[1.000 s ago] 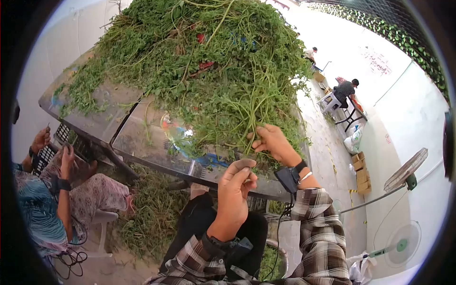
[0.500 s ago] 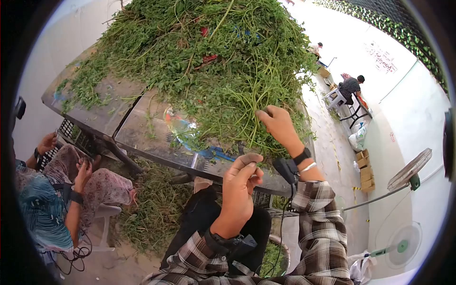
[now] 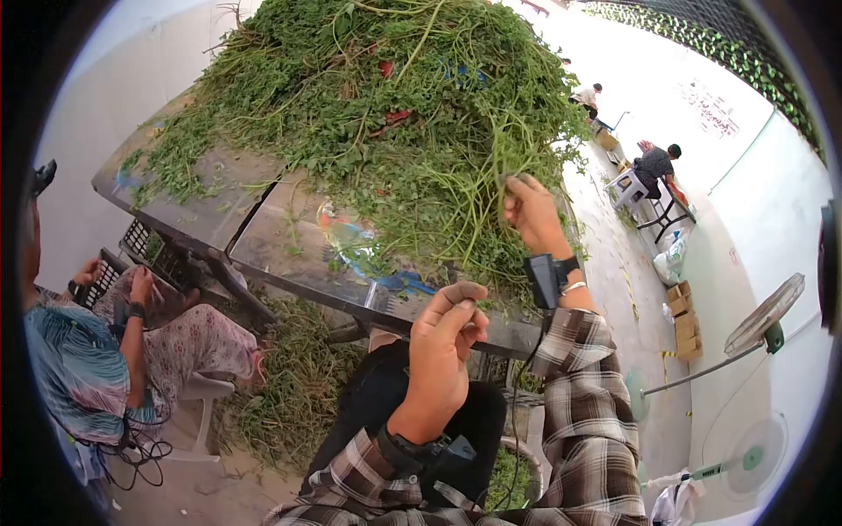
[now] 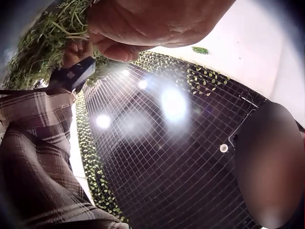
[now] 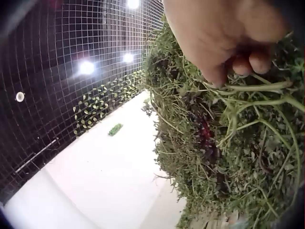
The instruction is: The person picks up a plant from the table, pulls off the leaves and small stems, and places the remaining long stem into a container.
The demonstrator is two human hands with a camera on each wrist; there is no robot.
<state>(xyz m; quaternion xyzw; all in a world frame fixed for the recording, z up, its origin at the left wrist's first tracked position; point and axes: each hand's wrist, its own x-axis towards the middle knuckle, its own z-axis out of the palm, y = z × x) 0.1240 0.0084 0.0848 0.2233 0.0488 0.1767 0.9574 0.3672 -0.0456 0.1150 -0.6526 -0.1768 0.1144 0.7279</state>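
Note:
A large heap of leafy green plants (image 3: 351, 123) covers much of the dark table (image 3: 254, 219). My right hand (image 3: 532, 213) is at the heap's right side, its thumb and fingers pinching a green stem (image 5: 259, 88) whose leafy end rises above them in the head view. Low in front of the table edge is my left hand (image 3: 441, 359), thumb and forefinger together and the other fingers curled, with nothing visible between them. Seen from the left wrist, the left hand (image 4: 152, 21) fills the top, and the right hand (image 4: 77, 51) appears behind it among the greens.
More stems (image 3: 294, 394) lie in a pile on the floor below the table. A seated person (image 3: 88, 351) is at the left beside a black crate (image 3: 136, 241). Fans (image 3: 763, 316), cardboard boxes (image 3: 686, 320) and another seated person (image 3: 653, 167) are to the right.
My right hand first drew back from the stems low on the heap, then moved up and right and now pinches a stem. The left hand keeps its pose. The head view has shifted slightly.

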